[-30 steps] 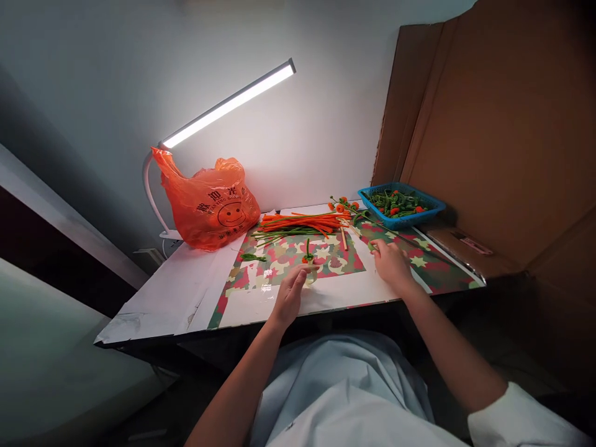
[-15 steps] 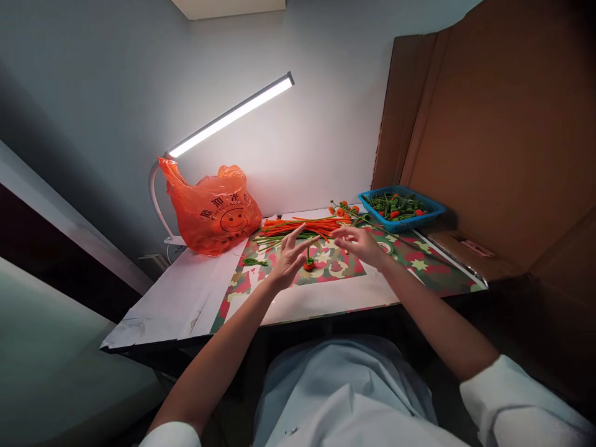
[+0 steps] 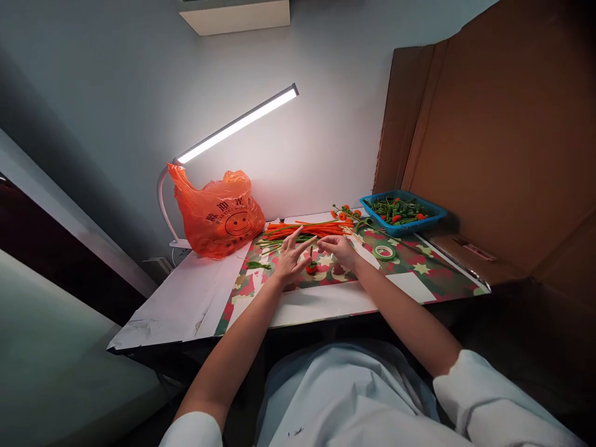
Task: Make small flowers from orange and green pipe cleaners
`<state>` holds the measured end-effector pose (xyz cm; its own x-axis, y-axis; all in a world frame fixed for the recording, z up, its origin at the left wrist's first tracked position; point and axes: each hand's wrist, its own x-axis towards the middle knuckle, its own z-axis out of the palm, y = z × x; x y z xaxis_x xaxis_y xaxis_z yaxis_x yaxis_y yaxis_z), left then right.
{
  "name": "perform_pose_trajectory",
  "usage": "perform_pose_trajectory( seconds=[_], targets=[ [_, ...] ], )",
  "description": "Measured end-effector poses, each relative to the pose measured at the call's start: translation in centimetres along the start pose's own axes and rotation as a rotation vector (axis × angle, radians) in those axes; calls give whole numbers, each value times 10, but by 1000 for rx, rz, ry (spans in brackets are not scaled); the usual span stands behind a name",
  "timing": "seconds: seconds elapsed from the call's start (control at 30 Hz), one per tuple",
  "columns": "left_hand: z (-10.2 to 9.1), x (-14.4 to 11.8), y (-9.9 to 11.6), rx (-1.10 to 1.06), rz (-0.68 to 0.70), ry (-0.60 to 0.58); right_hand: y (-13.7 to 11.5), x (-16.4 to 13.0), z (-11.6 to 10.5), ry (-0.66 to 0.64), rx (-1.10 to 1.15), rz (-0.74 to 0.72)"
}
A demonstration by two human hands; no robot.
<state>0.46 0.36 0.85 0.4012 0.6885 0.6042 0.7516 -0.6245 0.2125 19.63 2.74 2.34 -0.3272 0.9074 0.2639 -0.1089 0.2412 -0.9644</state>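
Observation:
My left hand (image 3: 287,259) hovers over the patterned mat (image 3: 419,273) with its index and middle fingers spread. It holds a small orange pipe-cleaner flower (image 3: 311,267) with a green stem at the thumb side. My right hand (image 3: 341,249) faces it, fingertips reaching the top of the stem. Whether it grips the stem I cannot tell. A green tape roll (image 3: 384,251) lies flat on the mat just right of my right hand.
A bundle of orange and green pipe cleaners (image 3: 302,230) lies behind the hands, beside finished orange flowers (image 3: 347,214). A blue basket (image 3: 403,211) of green pieces sits back right against a cardboard wall (image 3: 488,155). An orange plastic bag (image 3: 223,217) and desk lamp (image 3: 237,124) stand back left.
Both hands rose from the table and came together. The left hand lifted the flower; the right hand left the tape roll on the mat and moved left to the stem.

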Motion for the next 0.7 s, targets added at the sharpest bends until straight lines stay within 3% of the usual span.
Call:
perform_pose_trajectory(
  seconds=[0.4, 0.7],
  targets=[
    [-1, -3, -3, 113, -4, -86, 10, 3, 6, -13, -20, -40],
    [-1, -6, -12, 85, -86, -48, 21, 4, 0, -25, -186, -97]
  ],
)
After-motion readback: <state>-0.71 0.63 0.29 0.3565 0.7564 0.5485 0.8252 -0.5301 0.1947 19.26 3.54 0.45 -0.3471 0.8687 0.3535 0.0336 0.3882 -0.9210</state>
